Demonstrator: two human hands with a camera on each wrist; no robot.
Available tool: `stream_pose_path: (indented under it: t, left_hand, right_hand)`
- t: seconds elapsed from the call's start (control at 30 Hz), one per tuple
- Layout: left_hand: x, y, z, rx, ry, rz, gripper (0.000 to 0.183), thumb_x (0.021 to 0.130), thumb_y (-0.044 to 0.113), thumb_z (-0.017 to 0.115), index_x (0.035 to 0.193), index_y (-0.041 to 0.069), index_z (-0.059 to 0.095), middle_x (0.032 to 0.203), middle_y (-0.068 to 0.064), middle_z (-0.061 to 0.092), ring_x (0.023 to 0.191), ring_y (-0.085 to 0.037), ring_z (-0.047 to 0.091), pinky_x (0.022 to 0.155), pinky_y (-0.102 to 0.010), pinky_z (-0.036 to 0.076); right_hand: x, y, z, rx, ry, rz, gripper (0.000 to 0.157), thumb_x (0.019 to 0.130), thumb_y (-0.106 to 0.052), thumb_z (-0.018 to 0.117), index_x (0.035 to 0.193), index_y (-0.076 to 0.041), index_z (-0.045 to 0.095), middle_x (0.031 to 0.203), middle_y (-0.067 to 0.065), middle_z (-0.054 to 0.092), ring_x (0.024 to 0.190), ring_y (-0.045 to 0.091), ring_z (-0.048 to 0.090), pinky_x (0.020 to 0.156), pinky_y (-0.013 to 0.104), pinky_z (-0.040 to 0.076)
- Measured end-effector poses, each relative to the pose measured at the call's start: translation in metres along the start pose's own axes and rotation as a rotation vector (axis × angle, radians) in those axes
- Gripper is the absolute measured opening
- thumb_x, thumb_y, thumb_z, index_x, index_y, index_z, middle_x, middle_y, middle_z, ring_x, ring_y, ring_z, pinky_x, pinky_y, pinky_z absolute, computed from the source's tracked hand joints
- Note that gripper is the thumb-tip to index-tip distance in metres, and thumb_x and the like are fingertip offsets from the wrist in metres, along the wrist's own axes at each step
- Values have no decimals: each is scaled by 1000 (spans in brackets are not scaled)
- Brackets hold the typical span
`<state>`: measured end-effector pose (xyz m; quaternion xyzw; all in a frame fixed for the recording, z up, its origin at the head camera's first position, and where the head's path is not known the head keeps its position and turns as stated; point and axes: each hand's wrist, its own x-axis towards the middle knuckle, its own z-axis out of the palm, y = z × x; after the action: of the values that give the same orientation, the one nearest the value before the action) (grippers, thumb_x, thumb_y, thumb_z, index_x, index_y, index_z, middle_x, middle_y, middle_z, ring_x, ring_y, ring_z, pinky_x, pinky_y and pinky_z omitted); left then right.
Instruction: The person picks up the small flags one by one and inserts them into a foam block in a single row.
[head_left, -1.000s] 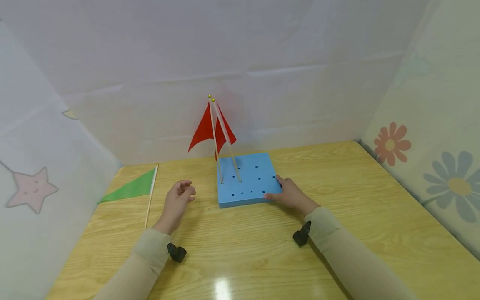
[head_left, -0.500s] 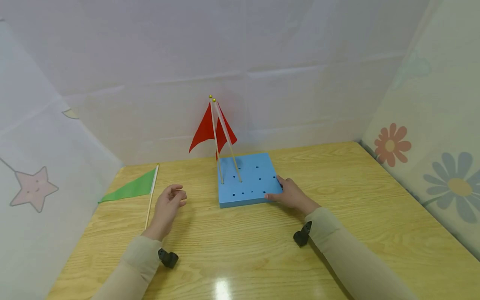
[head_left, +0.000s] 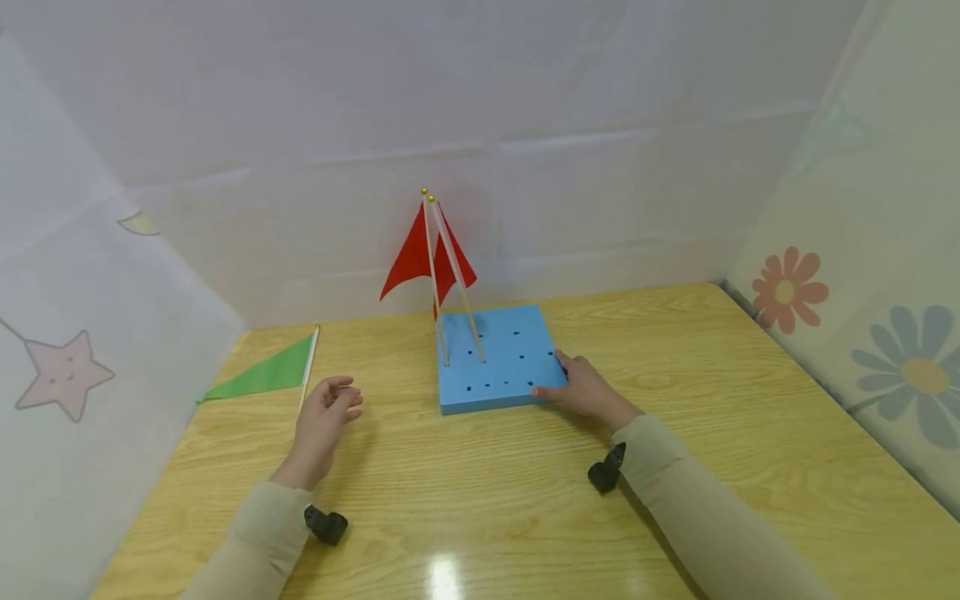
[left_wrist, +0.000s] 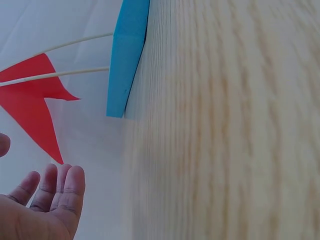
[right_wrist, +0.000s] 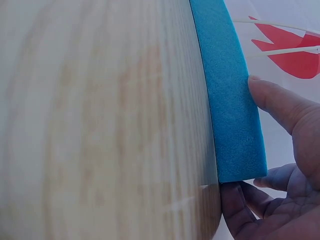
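A flat blue foam block (head_left: 501, 368) with several small holes lies on the table. Two red pennant flags stand in it on thin sticks, one red flag (head_left: 411, 257) to the left of the other red flag (head_left: 459, 257). My right hand (head_left: 590, 393) grips the block's near right corner, the thumb on its top edge and the fingers against its side (right_wrist: 242, 125). Left of the block, my left hand (head_left: 317, 435) is held with loosely bent fingers and nothing in it. Just beyond it lies a green pennant flag (head_left: 272, 371), the lower part of its stick hidden behind that hand.
The wood-grain table (head_left: 465, 492) ends at a pale wall sheet (head_left: 600, 208) behind the block. Printed side sheets, one with a pink star (head_left: 66, 375), the other with flowers (head_left: 786, 290), border it left and right. Each sleeve carries a small black wrist camera (head_left: 326, 525).
My left hand has drawn away from the block, moving left toward the green flag's stick. The right hand keeps its place on the corner, and the flags stand as before.
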<state>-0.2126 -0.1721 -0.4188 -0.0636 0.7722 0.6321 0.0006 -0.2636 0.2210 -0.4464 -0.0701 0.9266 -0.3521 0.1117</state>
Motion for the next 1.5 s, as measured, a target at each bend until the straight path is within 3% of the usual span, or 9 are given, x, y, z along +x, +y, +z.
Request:
stream_pose_path:
  t: [0.2, 0.53, 0.8, 1.13, 1.37, 1.43, 1.5]
  left_hand:
    - [-3, -1, -9, 20, 36, -22, 45, 109, 15, 46, 148, -7, 39, 138, -26, 49, 124, -34, 53, 95, -28, 53]
    - [-7, -4, -28, 4, 61, -34, 45, 109, 16, 48, 147, -6, 38, 134, -20, 50, 110, -14, 58, 92, -24, 54]
    - [-14, -4, -45, 65, 76, -60, 49, 110, 17, 43, 151, -6, 34, 142, -23, 44, 126, -30, 49, 91, -19, 51]
    - [-17, -9, -64, 105, 100, -104, 52, 110, 19, 45, 154, -6, 32, 139, -20, 45, 108, -11, 54, 89, -20, 52]
    - [-17, -15, -72, 135, 119, -118, 53, 109, 18, 45, 153, -8, 31, 144, -25, 42, 125, -32, 51, 87, -16, 51]
    - [-17, -17, -75, 143, 120, -124, 53, 109, 17, 45, 153, -9, 30, 144, -26, 42, 124, -31, 52, 86, -15, 51]
    - [-17, -19, -77, 152, 122, -127, 53, 109, 17, 46, 152, -10, 31, 142, -27, 44, 116, -24, 57, 85, -16, 52]
  right_hand:
    - [1, 1, 2, 5, -1, 3, 97, 98, -39, 72, 159, 11, 16, 152, 41, 29, 142, 52, 34, 114, 60, 33]
    - [2, 0, 2, 11, 4, -1, 97, 98, -38, 73, 159, 11, 15, 152, 41, 29, 143, 52, 33, 115, 59, 33]
    - [1, -1, 3, 21, 5, 7, 97, 97, -37, 74, 160, 10, 16, 152, 41, 30, 142, 51, 34, 115, 59, 32]
    - [0, -2, 2, 23, 2, 8, 97, 98, -38, 73, 160, 9, 15, 154, 41, 28, 144, 52, 32, 115, 60, 32]
    - [-1, -3, 1, 33, -4, 16, 97, 97, -37, 73, 160, 8, 15, 153, 41, 28, 143, 52, 33, 115, 60, 32]
    - [-1, -3, 0, 34, -6, 16, 97, 98, -37, 73, 160, 9, 15, 153, 41, 27, 143, 52, 32, 115, 60, 32]
    - [-2, -3, -1, 31, -6, 15, 98, 97, -38, 73, 160, 10, 14, 153, 42, 27, 143, 53, 31, 114, 61, 32]
